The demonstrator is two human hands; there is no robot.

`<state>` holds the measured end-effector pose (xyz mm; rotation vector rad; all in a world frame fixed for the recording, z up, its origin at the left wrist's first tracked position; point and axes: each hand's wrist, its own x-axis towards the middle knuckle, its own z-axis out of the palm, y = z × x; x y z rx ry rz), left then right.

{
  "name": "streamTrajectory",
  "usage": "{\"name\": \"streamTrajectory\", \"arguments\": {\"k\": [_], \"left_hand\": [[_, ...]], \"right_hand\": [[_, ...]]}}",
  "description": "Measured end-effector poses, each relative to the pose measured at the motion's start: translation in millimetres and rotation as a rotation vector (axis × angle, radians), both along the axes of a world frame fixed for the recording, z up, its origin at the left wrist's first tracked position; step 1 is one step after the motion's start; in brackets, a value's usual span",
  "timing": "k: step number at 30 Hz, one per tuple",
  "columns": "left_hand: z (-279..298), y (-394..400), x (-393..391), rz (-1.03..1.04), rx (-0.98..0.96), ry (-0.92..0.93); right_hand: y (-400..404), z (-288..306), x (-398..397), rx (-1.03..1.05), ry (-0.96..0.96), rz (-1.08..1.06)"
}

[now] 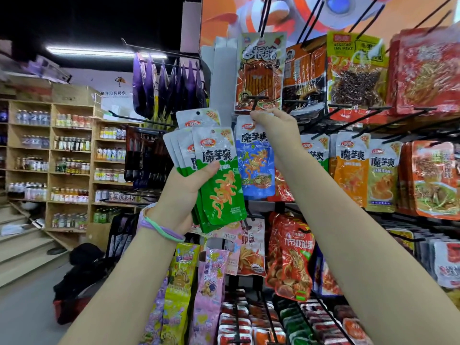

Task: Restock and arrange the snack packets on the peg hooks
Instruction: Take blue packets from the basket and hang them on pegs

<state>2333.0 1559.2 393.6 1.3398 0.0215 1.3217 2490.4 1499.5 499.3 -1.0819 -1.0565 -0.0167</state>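
My left hand [183,195] grips a fanned stack of several green snack packets [219,180], thumb across the front one, held up beside the rack. My right hand [273,128] pinches the top edge of a blue snack packet [256,165] right at the tip of a black peg hook [256,98]. The blue packet hangs down from my fingers in front of the rack. Whether its hole sits on the hook is hidden by my fingers.
Orange and light green packets [351,170] hang on pegs to the right, red ones [433,180] farther right. An orange packet [260,70] hangs above. Pastel packets [211,282] hang below. Wooden shelves of bottles [69,165] stand at the left, with a dark bag [82,277] on the floor.
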Motion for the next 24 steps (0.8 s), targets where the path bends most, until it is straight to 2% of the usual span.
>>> {"name": "streamTrajectory", "arguments": {"k": [3,5,11,14,16,18,20,24], "left_hand": [[-2,-2,-2,-0.014,-0.003,-0.004],[-3,0,-4,-0.013,-0.01,0.001],[-7,3,-15,-0.012,0.005,0.003],[-7,1,-20,-0.037,-0.003,-0.009],[-9,1,-21,-0.061,-0.021,-0.015],[-11,1,-20,-0.082,-0.033,-0.01],[-12,1,-18,-0.092,-0.036,-0.006],[-10,-6,-6,-0.145,0.012,-0.007]], "right_hand": [[3,-5,-1,-0.034,0.013,-0.04],[6,-10,1,-0.043,-0.06,-0.13],[7,-47,7,-0.03,-0.466,-0.515],[8,-69,12,0.008,-0.805,-0.871],[10,-73,17,-0.063,-0.89,-0.991],[6,-69,19,-0.156,-0.886,-0.95],[-5,-66,13,-0.152,-0.824,-0.817],[-42,-68,-18,-0.039,-0.45,-0.207]]}}
